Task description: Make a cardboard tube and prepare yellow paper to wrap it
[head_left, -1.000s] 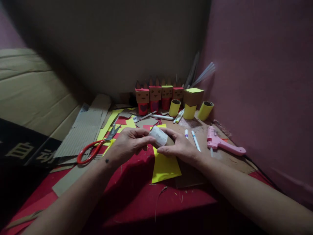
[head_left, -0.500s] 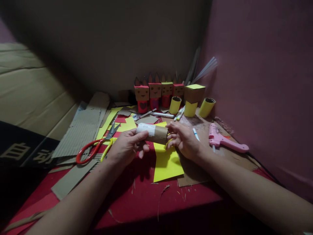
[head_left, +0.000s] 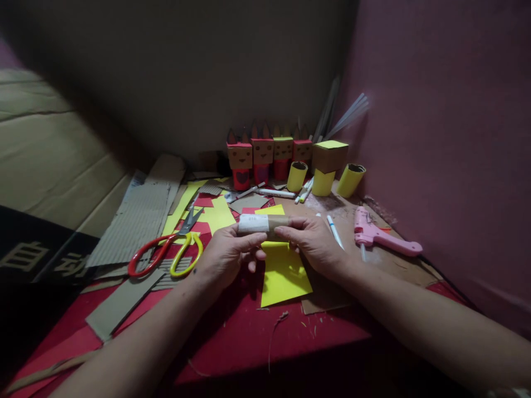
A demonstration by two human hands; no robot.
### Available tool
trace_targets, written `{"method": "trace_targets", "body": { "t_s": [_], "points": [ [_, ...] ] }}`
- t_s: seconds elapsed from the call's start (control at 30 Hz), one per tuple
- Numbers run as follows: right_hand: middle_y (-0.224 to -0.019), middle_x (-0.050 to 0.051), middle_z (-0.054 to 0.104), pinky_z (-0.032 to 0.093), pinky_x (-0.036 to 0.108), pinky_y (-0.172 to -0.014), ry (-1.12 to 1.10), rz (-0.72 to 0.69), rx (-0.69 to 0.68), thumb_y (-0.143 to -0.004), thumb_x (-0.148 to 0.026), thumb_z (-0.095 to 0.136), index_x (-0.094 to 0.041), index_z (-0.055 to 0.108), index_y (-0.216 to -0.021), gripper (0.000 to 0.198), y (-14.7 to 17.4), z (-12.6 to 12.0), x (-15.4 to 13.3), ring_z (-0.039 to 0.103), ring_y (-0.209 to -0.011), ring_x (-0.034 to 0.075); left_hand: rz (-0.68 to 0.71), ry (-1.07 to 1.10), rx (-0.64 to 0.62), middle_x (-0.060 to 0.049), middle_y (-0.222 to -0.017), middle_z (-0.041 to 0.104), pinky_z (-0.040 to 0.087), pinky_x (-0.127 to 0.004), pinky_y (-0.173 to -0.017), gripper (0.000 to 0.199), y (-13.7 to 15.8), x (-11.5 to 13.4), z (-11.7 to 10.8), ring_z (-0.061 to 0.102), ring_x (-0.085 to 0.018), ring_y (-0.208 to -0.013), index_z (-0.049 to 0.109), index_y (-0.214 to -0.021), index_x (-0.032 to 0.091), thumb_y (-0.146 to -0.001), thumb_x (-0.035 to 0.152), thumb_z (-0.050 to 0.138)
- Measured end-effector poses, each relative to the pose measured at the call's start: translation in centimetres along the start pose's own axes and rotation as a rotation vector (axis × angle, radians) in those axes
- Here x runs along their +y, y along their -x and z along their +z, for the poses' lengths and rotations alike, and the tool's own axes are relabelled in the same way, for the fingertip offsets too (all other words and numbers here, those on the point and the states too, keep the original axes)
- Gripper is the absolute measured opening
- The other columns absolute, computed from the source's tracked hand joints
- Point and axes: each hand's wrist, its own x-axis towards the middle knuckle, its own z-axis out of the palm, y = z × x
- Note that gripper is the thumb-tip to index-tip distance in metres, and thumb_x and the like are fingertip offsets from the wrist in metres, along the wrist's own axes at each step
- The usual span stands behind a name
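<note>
1. The left hand (head_left: 228,251) grips the white-labelled end of a cardboard tube (head_left: 267,223).
2. The right hand (head_left: 317,243) grips its brown end.
3. The tube is held above yellow paper (head_left: 285,279).
4. Scissors (head_left: 182,237) lie near the left hand, blades parted.

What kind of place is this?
It looks like a craft corner, perhaps in someone's home: there is a pink glue gun, a pair of scissors among paper scraps, and a row of cardboard figures.
</note>
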Motion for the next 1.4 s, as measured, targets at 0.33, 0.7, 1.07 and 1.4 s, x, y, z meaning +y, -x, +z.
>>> {"method": "trace_targets", "body": {
  "t_s": [0.33,0.7,1.07,1.4],
  "points": [
    [-0.057,-0.002,0.059,0.033,0.023,-0.050,-0.046,0.025,0.004,-0.071,-0.025,0.068,-0.017,0.076,-0.081,0.015,0.3,0.4,-0.3,0.043,-0.050,0.007,-0.004,-0.035,0.077,0.000,-0.054,0.062,0.037,-0.015,-0.026,0.024,0.2,0.2,0.6,0.053,-0.009,-0.039,0.066,-0.083,0.010,-0.062,0.016,0.076],
    [-0.046,-0.005,0.047,0.021,0.022,-0.040,-0.128,0.133,0.025,-0.070,-0.029,0.071,-0.015,0.074,-0.076,0.016,-0.2,0.2,1.1,0.032,-0.041,0.004,-0.038,0.047,-0.001,0.002,-0.054,0.061,0.038,-0.015,-0.026,0.021,-0.1,-0.3,0.0,0.051,-0.008,-0.038,0.064,-0.077,0.012,-0.060,0.012,0.075],
    [-0.069,0.000,0.067,0.033,0.021,-0.047,-0.094,0.049,-0.015,-0.068,-0.024,0.075,-0.019,0.076,-0.094,0.027,0.6,0.8,-0.1,0.043,-0.049,0.005,-0.018,-0.021,0.098,0.002,-0.052,0.060,0.034,-0.015,-0.027,0.020,0.5,-0.4,0.8,0.051,-0.008,-0.039,0.065,-0.079,0.011,-0.061,0.016,0.074],
    [-0.092,0.003,0.071,0.044,0.037,-0.092,-0.140,-0.143,-0.076,-0.073,-0.019,0.068,-0.025,0.075,-0.092,0.021,0.3,0.3,0.2,0.062,-0.093,0.019,0.025,-0.082,0.059,0.001,-0.051,0.061,0.036,-0.018,-0.033,0.024,0.8,-0.5,1.0,0.050,-0.009,-0.037,0.067,-0.086,0.013,-0.068,0.026,0.074]
  ]
}}
